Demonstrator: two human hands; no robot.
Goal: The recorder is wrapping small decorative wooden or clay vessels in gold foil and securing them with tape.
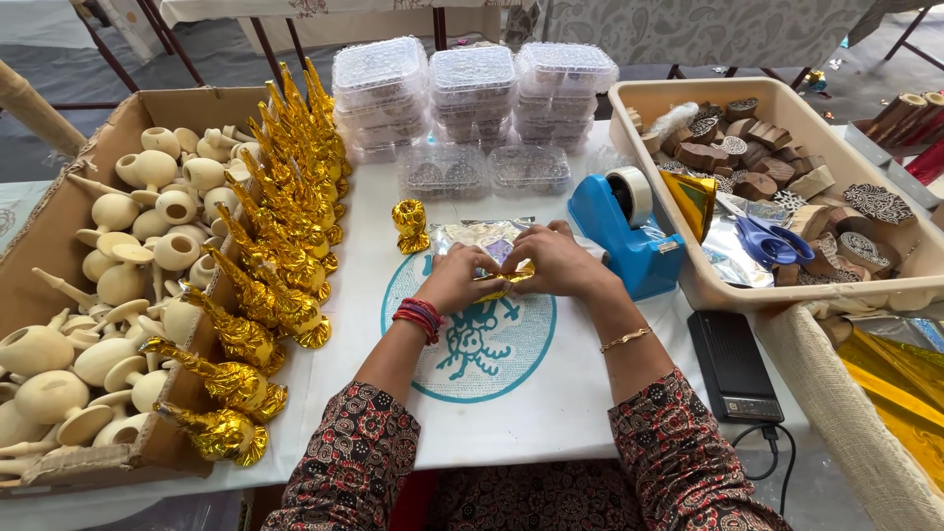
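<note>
Both hands meet at the middle of the table over a small object wrapped in gold foil (pixel 508 279). My left hand (pixel 459 277) grips its left side and my right hand (pixel 557 259) covers its right side and top, so most of it is hidden. Under the hands lies a sheet of silvery foil (pixel 474 234). A finished gold-wrapped piece (pixel 410 225) stands upright just left of the hands. Red bangles ring my left wrist, a thin gold bracelet my right.
A cardboard box (pixel 69 202) at left holds several bare wooden pieces; gold-wrapped ones (pixel 285 216) line its right edge. Clear plastic boxes (pixel 472 88) are stacked at the back. A blue tape dispenser (pixel 619 231), a beige tub (pixel 787 98) with wooden blocks and blue scissors (pixel 772 241), and a black scale (pixel 733 364) are at right.
</note>
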